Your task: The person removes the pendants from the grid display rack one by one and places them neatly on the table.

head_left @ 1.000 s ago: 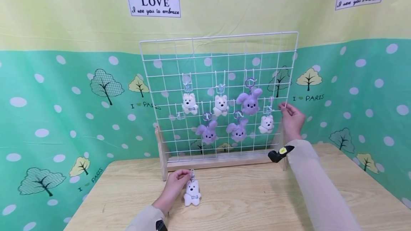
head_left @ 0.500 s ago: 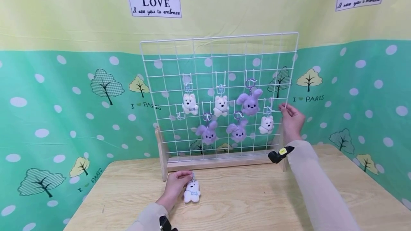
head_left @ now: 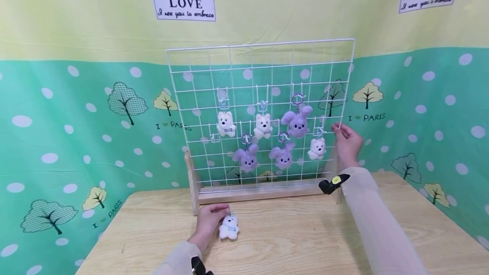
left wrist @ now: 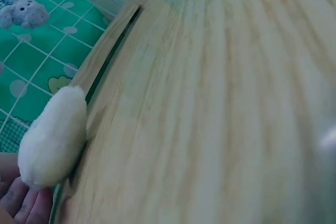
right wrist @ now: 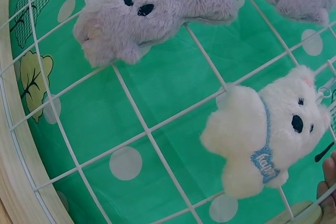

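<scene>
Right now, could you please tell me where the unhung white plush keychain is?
In the head view, the white plush keychain is low, just left of centre, held by the left hand in front of the wire grid rack.

Cloth wall (head_left: 76, 24): coloured yellow above, green below; the green is printed with pale dots (head_left: 21, 121), trees (head_left: 126, 98) and "PARIS" lettering (head_left: 374, 117). Two "LOVE" labels (head_left: 184, 7): seen on the yellow. Table (head_left: 286, 241): pale grained wood, backed by the cloth.
</scene>
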Demonstrator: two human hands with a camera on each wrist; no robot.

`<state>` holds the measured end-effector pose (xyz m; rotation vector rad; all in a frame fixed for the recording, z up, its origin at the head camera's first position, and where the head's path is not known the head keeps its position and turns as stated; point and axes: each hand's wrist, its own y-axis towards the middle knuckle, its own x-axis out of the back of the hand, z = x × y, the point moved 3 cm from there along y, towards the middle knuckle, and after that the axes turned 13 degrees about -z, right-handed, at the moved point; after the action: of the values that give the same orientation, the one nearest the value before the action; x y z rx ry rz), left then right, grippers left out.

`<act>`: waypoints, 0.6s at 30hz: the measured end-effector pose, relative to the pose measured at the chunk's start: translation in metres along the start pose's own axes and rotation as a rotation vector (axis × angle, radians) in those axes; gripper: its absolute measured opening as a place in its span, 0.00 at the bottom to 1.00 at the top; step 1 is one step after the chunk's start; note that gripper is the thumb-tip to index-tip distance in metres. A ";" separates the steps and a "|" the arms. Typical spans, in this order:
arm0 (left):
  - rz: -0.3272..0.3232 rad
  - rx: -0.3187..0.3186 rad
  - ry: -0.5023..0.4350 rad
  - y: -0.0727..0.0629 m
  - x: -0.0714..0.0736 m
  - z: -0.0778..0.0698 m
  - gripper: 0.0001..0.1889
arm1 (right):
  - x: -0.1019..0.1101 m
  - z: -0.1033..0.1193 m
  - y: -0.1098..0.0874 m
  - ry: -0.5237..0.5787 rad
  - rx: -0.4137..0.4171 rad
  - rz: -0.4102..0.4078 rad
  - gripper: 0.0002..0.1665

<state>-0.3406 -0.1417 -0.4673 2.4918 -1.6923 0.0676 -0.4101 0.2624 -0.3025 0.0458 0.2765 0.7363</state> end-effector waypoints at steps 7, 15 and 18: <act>0.006 -0.065 0.026 -0.001 0.006 -0.030 0.13 | 0.002 0.003 -0.002 0.042 -0.011 -0.015 0.19; -0.024 -0.164 0.005 0.005 0.023 -0.097 0.13 | 0.001 0.002 -0.002 0.041 -0.007 -0.012 0.19; -0.021 -0.209 -0.002 0.005 0.031 -0.128 0.14 | 0.000 0.001 -0.001 0.019 0.007 -0.008 0.19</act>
<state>-0.3294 -0.1552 -0.3371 2.3560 -1.5840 -0.1077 -0.4090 0.2620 -0.3017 0.0444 0.2973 0.7282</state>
